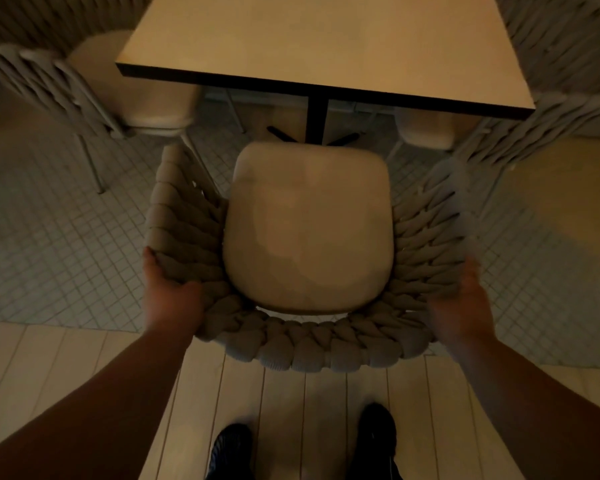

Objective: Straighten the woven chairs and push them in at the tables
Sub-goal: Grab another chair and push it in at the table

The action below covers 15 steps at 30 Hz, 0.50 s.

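Woven chair (309, 344) seen from directly above, standing on the floor in front of a square bench (326, 39). Its back and sides form one U-shaped rim of thick, rounded rope braids in a dull grey-beige. Inside sits a smooth, cream seat cushion (309, 230) with softly rounded corners. The cushion's front edge lies near the bench's near edge, not under it.

The person's left hand (170, 296) grips the rim's left rear curve, its fingers (150, 261) wrapped along the outside and the thumb hooked over the inside. The right hand (463, 303) lies against the rim's right side; it is blurred, so I cannot tell whether it is clasping the braid.

The bench has a flat, pale top with a thin dark edge, on a black post (316, 116). Two more woven chairs stand at its left (66, 84) and right (548, 109). The floor is small square tiles (49, 237), changing to pale planks (84, 358) under two dark shoes (232, 445).
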Each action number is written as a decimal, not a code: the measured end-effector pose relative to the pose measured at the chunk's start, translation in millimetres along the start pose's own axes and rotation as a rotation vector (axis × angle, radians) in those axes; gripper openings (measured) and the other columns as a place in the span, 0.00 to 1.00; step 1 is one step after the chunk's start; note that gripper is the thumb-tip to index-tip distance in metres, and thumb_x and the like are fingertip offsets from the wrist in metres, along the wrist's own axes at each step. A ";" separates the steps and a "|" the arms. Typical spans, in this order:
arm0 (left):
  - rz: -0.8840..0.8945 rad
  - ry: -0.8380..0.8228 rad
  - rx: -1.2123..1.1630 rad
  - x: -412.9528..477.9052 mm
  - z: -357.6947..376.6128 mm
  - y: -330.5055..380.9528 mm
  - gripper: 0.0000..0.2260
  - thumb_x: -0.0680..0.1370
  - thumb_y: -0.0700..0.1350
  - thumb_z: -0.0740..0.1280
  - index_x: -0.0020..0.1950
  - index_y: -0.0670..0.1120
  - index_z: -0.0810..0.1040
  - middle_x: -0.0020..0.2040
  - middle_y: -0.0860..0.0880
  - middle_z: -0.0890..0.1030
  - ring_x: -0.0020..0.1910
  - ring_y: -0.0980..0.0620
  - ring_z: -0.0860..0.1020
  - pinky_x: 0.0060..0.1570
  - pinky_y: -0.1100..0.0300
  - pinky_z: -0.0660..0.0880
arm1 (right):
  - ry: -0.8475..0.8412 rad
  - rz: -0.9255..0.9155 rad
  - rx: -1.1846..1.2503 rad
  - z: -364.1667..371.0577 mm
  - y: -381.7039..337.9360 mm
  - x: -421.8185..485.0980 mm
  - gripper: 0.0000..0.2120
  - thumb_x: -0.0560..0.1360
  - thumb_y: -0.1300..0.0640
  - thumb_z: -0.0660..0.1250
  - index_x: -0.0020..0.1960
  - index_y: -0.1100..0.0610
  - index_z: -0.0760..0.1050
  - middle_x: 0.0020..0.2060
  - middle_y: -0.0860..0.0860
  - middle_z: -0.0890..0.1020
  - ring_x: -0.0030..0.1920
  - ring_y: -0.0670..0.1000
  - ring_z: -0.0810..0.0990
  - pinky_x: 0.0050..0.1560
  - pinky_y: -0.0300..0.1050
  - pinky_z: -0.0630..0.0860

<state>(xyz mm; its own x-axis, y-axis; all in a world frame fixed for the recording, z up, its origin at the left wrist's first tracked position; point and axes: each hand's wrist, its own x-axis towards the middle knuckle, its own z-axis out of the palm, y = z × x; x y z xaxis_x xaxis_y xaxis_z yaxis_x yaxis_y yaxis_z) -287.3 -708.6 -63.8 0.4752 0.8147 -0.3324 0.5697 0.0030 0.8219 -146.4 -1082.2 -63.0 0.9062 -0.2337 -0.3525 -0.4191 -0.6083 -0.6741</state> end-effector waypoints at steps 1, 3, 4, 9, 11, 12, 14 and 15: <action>0.005 0.003 0.001 4.2 2.0 3.2 0.43 0.72 0.38 0.66 0.79 0.67 0.53 0.72 0.47 0.74 0.67 0.41 0.76 0.63 0.34 0.75 | 0.018 0.004 -0.004 3.6 -3.5 6.8 0.45 0.75 0.64 0.66 0.81 0.36 0.49 0.74 0.55 0.71 0.66 0.63 0.76 0.62 0.62 0.79; 0.019 0.015 0.027 11.2 5.0 8.1 0.42 0.72 0.37 0.66 0.79 0.65 0.54 0.71 0.47 0.75 0.66 0.41 0.77 0.62 0.35 0.76 | 0.052 0.006 -0.016 10.0 -8.3 15.3 0.43 0.75 0.63 0.65 0.81 0.38 0.50 0.74 0.55 0.71 0.67 0.64 0.76 0.65 0.61 0.77; 0.026 0.024 0.041 14.5 5.9 7.8 0.42 0.72 0.37 0.66 0.79 0.65 0.54 0.71 0.48 0.75 0.65 0.42 0.77 0.62 0.35 0.76 | 0.066 -0.001 -0.024 12.3 -10.3 16.2 0.42 0.76 0.62 0.65 0.81 0.38 0.50 0.74 0.56 0.71 0.66 0.64 0.76 0.65 0.61 0.77; 0.043 0.050 0.082 20.4 6.9 8.4 0.41 0.74 0.36 0.65 0.82 0.60 0.53 0.73 0.45 0.74 0.68 0.41 0.75 0.65 0.40 0.74 | 0.095 -0.014 -0.043 17.2 -8.8 21.5 0.39 0.78 0.60 0.65 0.83 0.42 0.52 0.75 0.56 0.69 0.69 0.64 0.74 0.68 0.60 0.74; 0.044 0.061 0.111 23.5 6.4 8.7 0.42 0.75 0.35 0.66 0.83 0.58 0.51 0.73 0.44 0.73 0.68 0.39 0.75 0.64 0.43 0.74 | 0.094 -0.006 -0.043 17.3 -10.9 23.2 0.38 0.79 0.58 0.66 0.83 0.43 0.53 0.77 0.56 0.67 0.70 0.64 0.73 0.69 0.56 0.73; 0.045 0.059 0.127 23.5 6.4 9.4 0.42 0.75 0.35 0.66 0.83 0.57 0.50 0.73 0.43 0.73 0.68 0.39 0.75 0.63 0.44 0.74 | 0.092 -0.007 -0.048 16.9 -11.2 22.2 0.38 0.79 0.57 0.66 0.83 0.43 0.52 0.77 0.56 0.66 0.71 0.64 0.72 0.69 0.55 0.72; 0.038 0.032 0.177 23.9 4.4 10.9 0.43 0.76 0.35 0.66 0.84 0.54 0.47 0.74 0.40 0.73 0.68 0.37 0.74 0.62 0.43 0.74 | 0.078 0.010 -0.087 13.8 -16.3 17.1 0.39 0.79 0.57 0.66 0.83 0.41 0.50 0.77 0.56 0.66 0.69 0.65 0.73 0.68 0.58 0.74; 0.018 -0.005 0.226 24.7 2.5 11.8 0.44 0.77 0.36 0.67 0.84 0.54 0.44 0.73 0.39 0.72 0.68 0.36 0.75 0.60 0.42 0.75 | 0.061 0.017 -0.099 11.3 -18.1 15.9 0.40 0.78 0.56 0.67 0.82 0.39 0.50 0.76 0.57 0.67 0.67 0.66 0.74 0.65 0.60 0.77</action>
<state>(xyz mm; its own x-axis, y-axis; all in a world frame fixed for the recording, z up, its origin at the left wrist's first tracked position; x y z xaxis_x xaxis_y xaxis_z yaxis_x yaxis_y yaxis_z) -267.1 -689.8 -63.5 0.4898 0.8105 -0.3212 0.6967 -0.1423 0.7031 -125.0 -1066.4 -63.8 0.9020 -0.2886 -0.3210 -0.4294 -0.6752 -0.5997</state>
